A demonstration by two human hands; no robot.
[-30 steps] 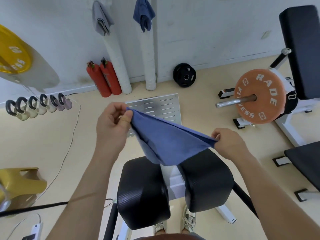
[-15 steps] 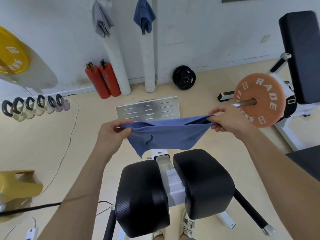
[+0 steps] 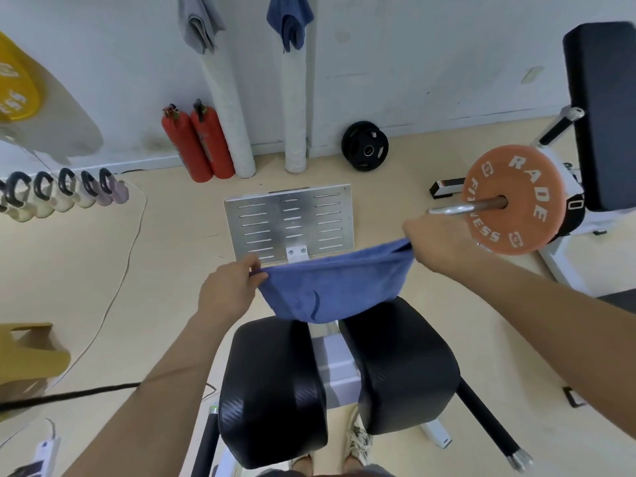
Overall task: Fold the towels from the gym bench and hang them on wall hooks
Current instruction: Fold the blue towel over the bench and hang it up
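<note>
A blue towel (image 3: 330,287) hangs folded between my two hands, above the two black pads of the gym bench (image 3: 406,366). My left hand (image 3: 230,287) pinches its left end. My right hand (image 3: 437,242) grips its right end, slightly higher and farther out. The towel sags in the middle, with its lower edge just over the pads. On the wall ahead, a grey towel (image 3: 199,25) and another blue towel (image 3: 289,22) hang side by side; the hooks themselves are hidden.
Two white padded posts (image 3: 296,108) and two red fire extinguishers (image 3: 196,146) stand by the wall. A metal footplate (image 3: 289,222) lies ahead. An orange weight plate (image 3: 512,197) on a bar juts in at right, kettlebells (image 3: 62,194) sit at left, and a cable crosses the floor.
My right hand has swung up and outward with its end of the towel, stretching it flat between both hands. My left hand has dropped lower and shifted slightly right.
</note>
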